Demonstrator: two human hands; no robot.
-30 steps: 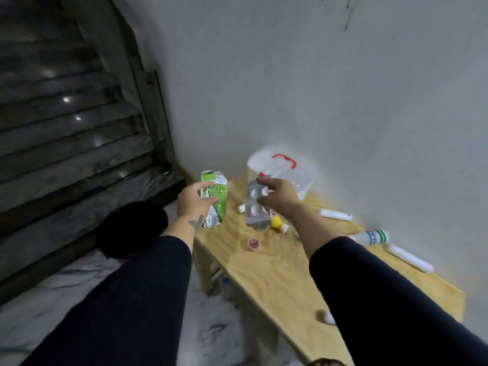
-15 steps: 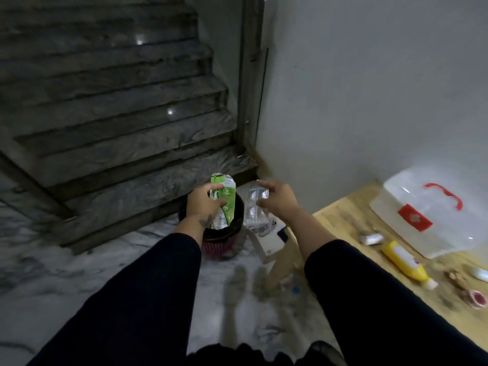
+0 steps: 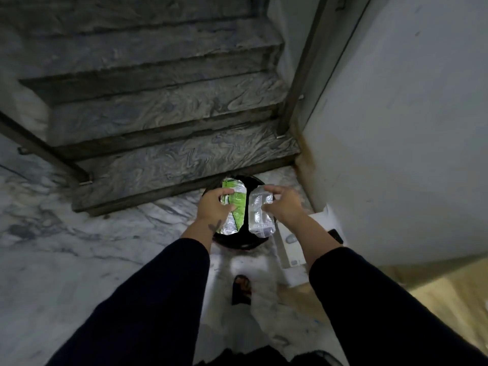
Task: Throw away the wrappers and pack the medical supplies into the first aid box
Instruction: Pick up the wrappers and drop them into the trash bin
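A dim stairwell: marble floor, grey stone steps climbing away, a pale wall on the right with a sliver of the wooden worktop at the lower right edge. At the foot of the steps stands a round black bin, and both hands are out over its mouth.

The left hand pinches a green wrapper between thumb and fingers; the grip is closed on it. The right hand holds a clear wrapper by its right edge, thumb below and fingers curled over the top; the hold looks light, fingertip only. Both wrappers hang with their long axes running away from the person, side by side, with a narrow dark gap between them, and both sit inside the outline of the bin's rim as seen from above.

That is the relation that matters: the bin lies straight below the hands, so the drop probably needs no further reach, only letting go. Neither hand is clearly nearer; they are level with each other. The wrappers are light and flat, so they could flutter sideways on release; the clear one lies closest to the rim. The first aid box and supplies are out of view.
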